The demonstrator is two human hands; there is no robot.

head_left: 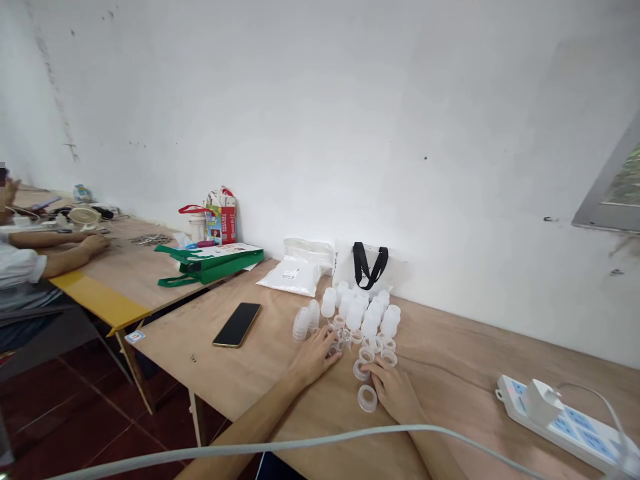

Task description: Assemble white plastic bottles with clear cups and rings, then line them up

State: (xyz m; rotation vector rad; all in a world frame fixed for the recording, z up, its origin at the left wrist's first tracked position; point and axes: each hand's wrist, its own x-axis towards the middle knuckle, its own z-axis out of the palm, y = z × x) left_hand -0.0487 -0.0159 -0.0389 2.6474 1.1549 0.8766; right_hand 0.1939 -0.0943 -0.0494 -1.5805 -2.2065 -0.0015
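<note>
My left hand point(316, 357) lies on the wooden table point(450, 373) with its fingers stretched toward a heap of small clear plastic parts point(345, 337). My right hand point(395, 390) rests flat beside it, fingers apart, its fingertips touching clear plastic rings point(389, 359). One loose ring point(367, 398) lies just left of my right hand. Behind the rings stand several white translucent plastic bottles point(367, 310), and a stack of nested caps point(301, 323) lies at their left.
A black phone point(237, 325) lies left of the bottles. A plastic bag point(295, 273) and a white bag with black handles point(369, 265) lean on the wall. A power strip with a charger point(550, 413) sits right. A white cable point(300, 445) crosses in front. Another person point(30, 263) sits at the left table.
</note>
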